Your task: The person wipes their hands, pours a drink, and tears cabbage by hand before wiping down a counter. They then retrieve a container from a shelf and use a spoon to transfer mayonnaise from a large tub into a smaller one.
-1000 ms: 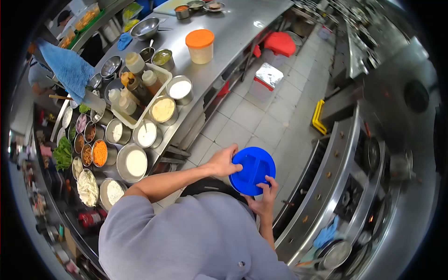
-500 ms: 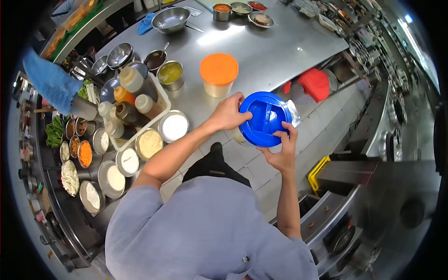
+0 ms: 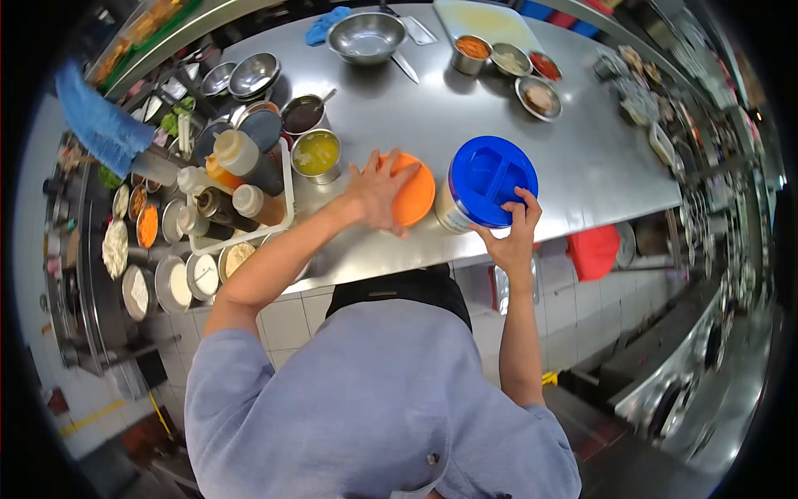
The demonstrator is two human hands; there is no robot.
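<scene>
My left hand (image 3: 378, 193) lies with fingers spread over the left part of an orange lid (image 3: 414, 195), which covers a tub mostly hidden beneath it. Right beside it stands a pale tub (image 3: 450, 208) with a blue lid (image 3: 492, 179). My right hand (image 3: 515, 237) grips this tub at its near right side, thumb low on the wall and fingers at the lid's edge. Left of my left hand are a metal pot of yellow liquid (image 3: 317, 155) and a pot of dark sauce (image 3: 302, 115) with a spoon handle sticking out.
A white basket (image 3: 288, 187) of squeeze bottles stands at the left, with several ingredient bowls around it. Farther back are a steel bowl (image 3: 366, 39), a knife (image 3: 406, 68) and a cutting board (image 3: 486, 25). The steel table's front edge (image 3: 598, 218) runs near my body.
The blue-lidded tub has come from over the floor to the table, beside the orange-lidded one. My left hand has left it and moved onto the orange lid. The view has turned toward the table.
</scene>
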